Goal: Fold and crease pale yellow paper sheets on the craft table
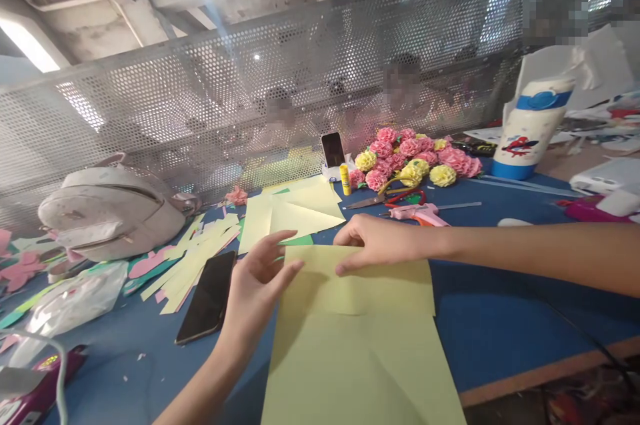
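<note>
A pale yellow sheet of paper [360,358] lies in front of me, its upper part raised or folded, with a second edge crossing it lower down. My right hand [385,238] pinches the top edge, thumb on the near face and fingers curled behind. At the top left corner, my left hand [257,271] has its thumb over the paper and its fingers apart, not visibly gripping. More yellow sheets [295,205] lie just beyond the hands, with a bit of green paper underneath. A dark phone [207,298] rests beside my left wrist.
On the blue table [500,331] are yellow paper strips [200,258], a backpack [110,208], a glue stick [345,179], scissors [370,199], a pink glue gun [415,213], pink and yellow paper flowers [400,158] and a bottle [533,128]. A perforated metal screen [225,105] stands behind.
</note>
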Demonstrator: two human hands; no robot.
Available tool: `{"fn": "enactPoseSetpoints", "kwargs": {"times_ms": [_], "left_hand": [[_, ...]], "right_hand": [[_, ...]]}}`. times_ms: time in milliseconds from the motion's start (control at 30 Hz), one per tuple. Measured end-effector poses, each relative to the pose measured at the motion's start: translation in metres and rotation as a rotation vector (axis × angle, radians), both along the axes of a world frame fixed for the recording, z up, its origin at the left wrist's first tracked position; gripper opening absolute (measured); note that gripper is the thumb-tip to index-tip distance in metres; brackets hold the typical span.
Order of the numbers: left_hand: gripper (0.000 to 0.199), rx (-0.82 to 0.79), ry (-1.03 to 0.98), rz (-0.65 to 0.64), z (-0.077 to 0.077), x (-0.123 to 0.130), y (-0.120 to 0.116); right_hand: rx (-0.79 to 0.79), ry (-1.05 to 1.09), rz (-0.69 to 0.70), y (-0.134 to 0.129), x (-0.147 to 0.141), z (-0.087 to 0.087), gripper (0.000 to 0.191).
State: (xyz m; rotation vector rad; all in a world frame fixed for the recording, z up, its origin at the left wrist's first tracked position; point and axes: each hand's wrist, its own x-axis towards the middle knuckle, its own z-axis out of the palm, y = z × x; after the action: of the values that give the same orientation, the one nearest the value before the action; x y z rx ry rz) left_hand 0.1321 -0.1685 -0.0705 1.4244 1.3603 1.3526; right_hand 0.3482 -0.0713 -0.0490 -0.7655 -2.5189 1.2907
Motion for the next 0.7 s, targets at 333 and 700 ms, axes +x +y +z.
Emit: {"fn": "enactPoseSetpoints", "kwargs": {"times_ms": [333, 700], "left_hand": [[0.024, -0.046, -0.045, 0.029, -0.009, -0.003, 0.002], [0.021, -0.025, 0.243, -0.034, 0.006, -0.008, 0.010]], "right_hand": [[0.062, 0.169, -0.070, -0.009, -0.008, -0.002, 0.028], [0.155, 0.128, -0.122, -0.011, -0.013, -0.002, 0.025]]}}
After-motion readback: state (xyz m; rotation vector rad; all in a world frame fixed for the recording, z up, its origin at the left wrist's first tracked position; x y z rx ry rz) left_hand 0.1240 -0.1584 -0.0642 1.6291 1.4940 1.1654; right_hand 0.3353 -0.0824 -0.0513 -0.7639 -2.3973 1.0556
